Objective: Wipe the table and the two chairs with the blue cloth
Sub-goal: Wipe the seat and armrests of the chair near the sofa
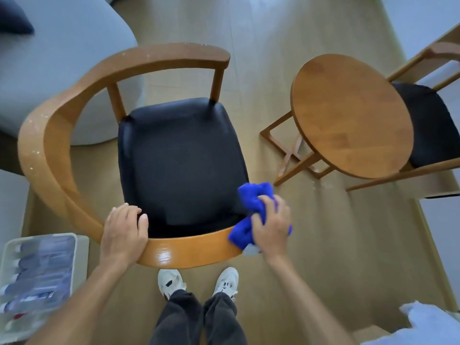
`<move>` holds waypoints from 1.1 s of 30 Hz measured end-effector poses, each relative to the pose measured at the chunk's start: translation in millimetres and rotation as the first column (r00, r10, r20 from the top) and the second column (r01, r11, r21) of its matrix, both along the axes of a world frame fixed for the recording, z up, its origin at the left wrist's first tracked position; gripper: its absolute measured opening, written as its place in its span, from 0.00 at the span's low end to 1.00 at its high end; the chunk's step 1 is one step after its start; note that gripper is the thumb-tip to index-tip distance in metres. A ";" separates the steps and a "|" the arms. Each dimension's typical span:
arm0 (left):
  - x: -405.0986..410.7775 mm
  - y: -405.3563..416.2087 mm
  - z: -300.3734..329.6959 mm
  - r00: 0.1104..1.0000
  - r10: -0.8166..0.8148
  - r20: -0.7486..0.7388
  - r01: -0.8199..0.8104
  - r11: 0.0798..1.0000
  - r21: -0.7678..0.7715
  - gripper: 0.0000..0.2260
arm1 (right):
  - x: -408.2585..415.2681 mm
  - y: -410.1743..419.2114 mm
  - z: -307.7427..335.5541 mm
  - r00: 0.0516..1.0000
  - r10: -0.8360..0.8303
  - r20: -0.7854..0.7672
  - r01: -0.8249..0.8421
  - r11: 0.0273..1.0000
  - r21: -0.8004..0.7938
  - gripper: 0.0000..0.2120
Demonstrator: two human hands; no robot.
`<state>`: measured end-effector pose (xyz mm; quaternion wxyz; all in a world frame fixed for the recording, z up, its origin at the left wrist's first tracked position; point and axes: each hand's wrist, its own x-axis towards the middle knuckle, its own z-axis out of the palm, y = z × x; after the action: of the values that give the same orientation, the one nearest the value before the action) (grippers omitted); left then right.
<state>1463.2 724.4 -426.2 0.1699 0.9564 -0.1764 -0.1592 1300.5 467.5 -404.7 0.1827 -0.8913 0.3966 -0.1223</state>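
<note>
A wooden chair (54, 135) with a curved backrest and a black seat (181, 160) stands right in front of me. My left hand (124, 232) grips the near part of the curved rail. My right hand (272, 225) holds the bunched blue cloth (251, 202) against the rail's right end, at the seat's near right corner. A small round wooden table (348, 115) stands to the right. Behind it, a second chair (428, 125) with a black seat is partly hidden by the tabletop.
A grey sofa (62, 61) with a dark cushion fills the upper left. A clear plastic bin (37, 277) of items sits on the wooden floor at lower left. My feet in white shoes (199, 282) stand just behind the chair. Something white (423, 322) lies at lower right.
</note>
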 end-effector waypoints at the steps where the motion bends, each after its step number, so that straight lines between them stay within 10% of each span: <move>1: -1.1 -1.0 -1.4 1.000 0.009 0.018 -0.009 1.000 0.006 0.20 | 5.3 40.3 -2.1 0.994 0.113 -0.007 -0.113 0.994 0.000 0.18; 8: -3.5 2.5 -11.4 0.994 -0.005 0.105 -0.001 0.999 0.051 0.22 | 0.9 87.1 -8.7 0.813 0.581 -0.026 -0.581 0.810 -0.082 0.20; 15: -8.8 -3.3 -5.8 0.993 0.001 0.114 -0.009 0.998 0.064 0.22 | -15.9 -25.3 -6.0 0.976 -0.189 -0.107 0.193 0.981 0.031 0.22; 21: -4.0 2.3 -10.5 0.994 0.058 0.098 -0.054 0.998 -0.037 0.23 | 30.4 171.6 1.7 0.910 0.409 -0.073 -0.403 0.912 0.083 0.21; 25: 0.1 9.2 -5.2 0.999 0.039 0.010 -0.038 0.990 -0.138 0.22 | 24.4 136.1 -4.3 0.832 0.550 -0.074 -0.555 0.830 -0.059 0.22; 33: -19.1 -7.0 -1.0 1.000 -0.017 0.025 0.015 0.997 0.082 0.24 | -1.7 30.9 7.6 0.967 -0.157 -0.201 0.158 0.987 -0.015 0.19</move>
<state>1444.1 717.5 -427.3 0.1273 0.9630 -0.1795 -0.1553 1298.8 498.4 -397.2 0.1318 -0.8646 0.4827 -0.0454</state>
